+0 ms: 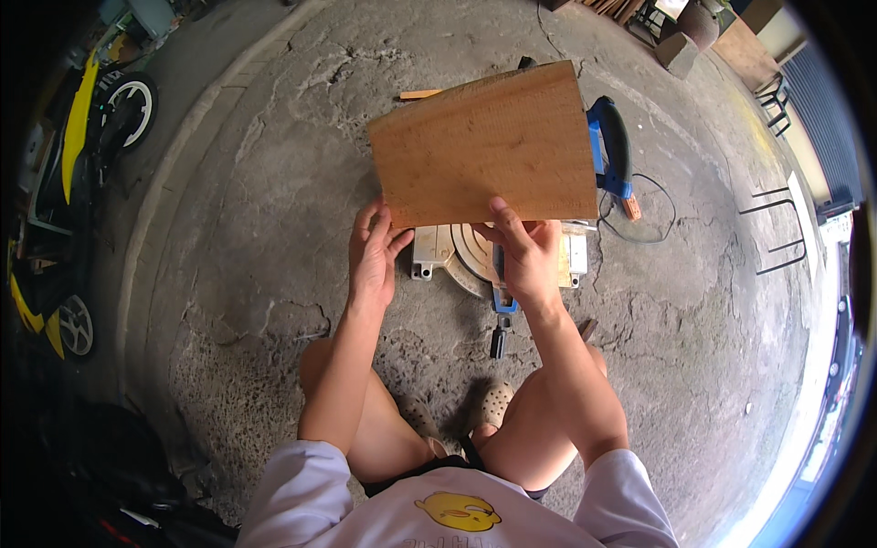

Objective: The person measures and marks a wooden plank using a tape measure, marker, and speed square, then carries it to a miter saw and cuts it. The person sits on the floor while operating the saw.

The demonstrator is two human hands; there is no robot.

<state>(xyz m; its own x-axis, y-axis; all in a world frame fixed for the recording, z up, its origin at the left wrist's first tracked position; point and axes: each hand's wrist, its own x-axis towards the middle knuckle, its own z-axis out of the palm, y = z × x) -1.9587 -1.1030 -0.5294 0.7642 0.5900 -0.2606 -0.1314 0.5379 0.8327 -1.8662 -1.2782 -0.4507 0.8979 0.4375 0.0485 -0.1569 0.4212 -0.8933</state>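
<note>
A flat wooden board (484,151) with a slanted top edge is raised in front of me, its broad brown face toward me. My right hand (530,251) grips its lower edge, thumb on the face and fingers behind. At the lower left corner, my left hand (373,251) holds the board with its fingertips. Beyond it, on the ground, sits a miter saw (437,248) with a pale metal base and a blue-and-black handle (617,151). The board hides most of the saw, including its blade.
A cable (671,215) loops on the cracked concrete floor (247,228) right of the saw. A thin wood strip (420,94) shows behind the board. Yellow-and-black motorbikes (82,137) stand at the left. A grey block (677,55) lies at the far right.
</note>
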